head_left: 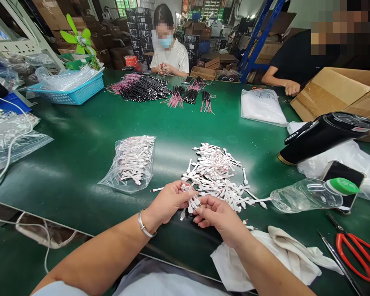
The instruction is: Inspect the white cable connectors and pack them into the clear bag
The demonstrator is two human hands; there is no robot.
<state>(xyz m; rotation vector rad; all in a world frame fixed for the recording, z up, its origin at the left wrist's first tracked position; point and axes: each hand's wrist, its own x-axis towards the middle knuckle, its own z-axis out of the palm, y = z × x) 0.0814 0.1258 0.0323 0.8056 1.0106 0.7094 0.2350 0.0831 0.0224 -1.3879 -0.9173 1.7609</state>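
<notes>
My left hand (169, 201) is closed around a small bunch of white cable connectors (189, 197), over the near part of the green table. At the lower end of the same bunch, the fingers of my right hand (216, 213) pinch some of the connectors. Just beyond both hands lies a loose pile of white cable connectors (217, 164), short pieces with reddish wire ends. Left of the pile, a clear plastic bag (132, 162) full of similar pieces rests flat. One single piece lies beside my left hand.
A water bottle (308, 195), phone (357, 181), black tumbler (320, 137), white cloth (283, 255) and red-handled scissors (354, 250) lie to the right. Black and pink wire bundles (142, 87) and a blue basket (70, 90) stand farther back. Two other people sit across the table (80, 144).
</notes>
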